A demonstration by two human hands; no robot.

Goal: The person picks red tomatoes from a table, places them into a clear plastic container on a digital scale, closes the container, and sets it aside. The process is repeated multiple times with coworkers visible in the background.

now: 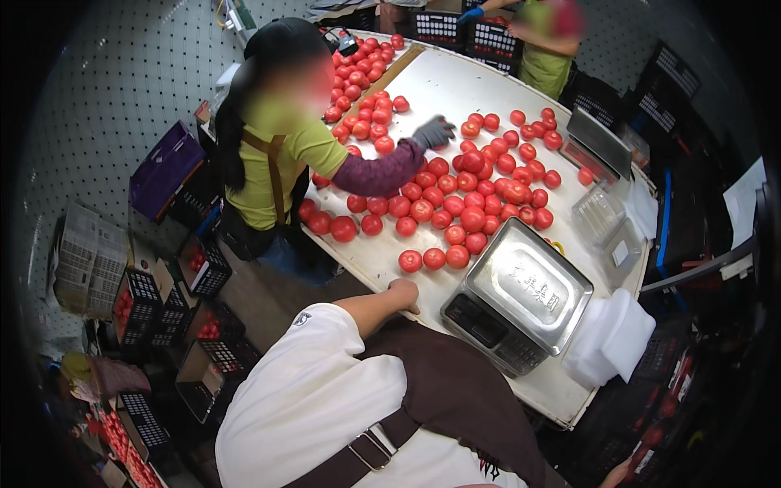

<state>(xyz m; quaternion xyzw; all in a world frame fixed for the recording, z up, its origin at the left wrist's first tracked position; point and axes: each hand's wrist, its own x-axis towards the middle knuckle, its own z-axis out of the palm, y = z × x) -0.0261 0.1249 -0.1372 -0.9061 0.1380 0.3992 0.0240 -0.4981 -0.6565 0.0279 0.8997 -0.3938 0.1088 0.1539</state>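
Note:
My left hand rests on the near edge of the white table, its fingers mostly hidden from above. Just beyond it are several loose red tomatoes. To its right stands a digital scale with a bare steel pan and a dark keypad facing me. At the lower right, part of my right hand shows in dim light, beside dark crates holding red packed goods. Whether it grips anything is unclear. White foam sheets are stacked at the table's right corner.
Across the table's left side, a co-worker's grey-gloved hand reaches over the tomatoes. Another person stands by black crates at the far side. Clear plastic trays and a second scale line the right. Crates crowd the left floor.

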